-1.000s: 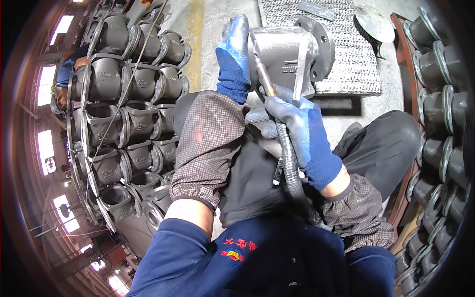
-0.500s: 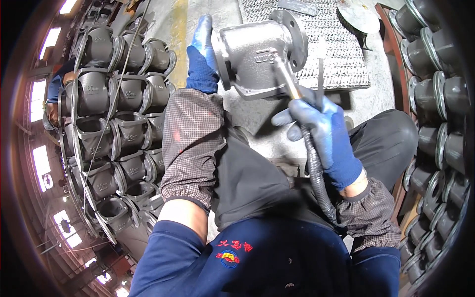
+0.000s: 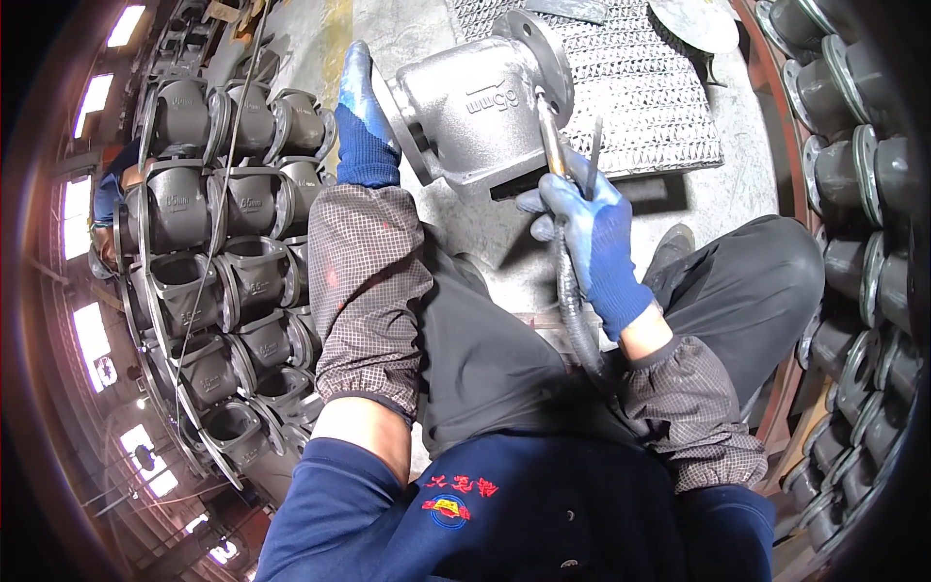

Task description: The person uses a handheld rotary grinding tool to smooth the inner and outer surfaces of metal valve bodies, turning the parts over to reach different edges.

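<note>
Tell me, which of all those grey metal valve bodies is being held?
The pale valve body between the left hand and right hand; the darker stacked castings sit untouched.

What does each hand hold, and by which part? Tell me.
Left hand grips the grey valve casting at its left flange; right hand holds the hose-fed grinding tool by its body.

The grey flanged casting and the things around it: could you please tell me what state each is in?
Grey flanged casting: tilted, held up above the mesh mat.
Left hand: gloved, gripping the casting's flange.
Right hand: gloved, closed on the tool.
Hose-fed hand tool: tip against the casting.
Mesh mat: flat on the floor.
Stacked castings: racked in rows.
</note>
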A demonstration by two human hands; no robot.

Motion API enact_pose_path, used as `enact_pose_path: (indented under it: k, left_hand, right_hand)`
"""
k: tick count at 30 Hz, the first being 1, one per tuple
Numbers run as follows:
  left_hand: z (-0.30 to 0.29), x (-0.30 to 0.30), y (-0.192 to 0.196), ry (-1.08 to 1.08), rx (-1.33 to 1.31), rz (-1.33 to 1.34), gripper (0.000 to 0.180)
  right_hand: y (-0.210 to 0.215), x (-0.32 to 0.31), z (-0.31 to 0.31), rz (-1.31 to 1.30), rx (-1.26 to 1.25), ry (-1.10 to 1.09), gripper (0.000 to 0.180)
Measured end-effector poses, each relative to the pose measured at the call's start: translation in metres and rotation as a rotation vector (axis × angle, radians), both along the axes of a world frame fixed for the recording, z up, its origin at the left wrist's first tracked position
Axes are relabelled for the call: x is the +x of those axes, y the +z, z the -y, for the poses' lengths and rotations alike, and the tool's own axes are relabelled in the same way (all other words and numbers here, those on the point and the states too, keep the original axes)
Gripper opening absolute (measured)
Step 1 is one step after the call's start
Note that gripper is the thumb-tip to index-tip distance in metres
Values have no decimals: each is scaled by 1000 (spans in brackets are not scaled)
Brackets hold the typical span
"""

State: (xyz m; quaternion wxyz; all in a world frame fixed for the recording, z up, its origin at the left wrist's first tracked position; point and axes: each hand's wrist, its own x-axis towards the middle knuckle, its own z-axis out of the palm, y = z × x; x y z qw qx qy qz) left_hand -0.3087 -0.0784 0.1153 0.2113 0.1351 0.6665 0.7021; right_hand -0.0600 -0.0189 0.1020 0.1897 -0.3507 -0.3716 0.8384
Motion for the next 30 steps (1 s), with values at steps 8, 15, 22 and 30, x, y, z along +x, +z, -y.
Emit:
enact_pose_path:
  k: [8, 15, 22, 30]
  left_hand:
    - [0, -10, -6, -8, 5, -10, 57]
    - [8, -2, 3, -9, -21, -262, 38]
    - [11, 21, 22, -350, 190, 173, 51]
    - [10, 23, 8, -63, 95, 22, 48]
  right_hand:
    - [-5, -12, -4, 11, 21, 7, 48]
    - [32, 19, -33, 49, 111, 46, 43]
    - [38, 45, -50, 175, 163, -38, 45]
    - [26, 51, -46, 137, 561, 34, 40]
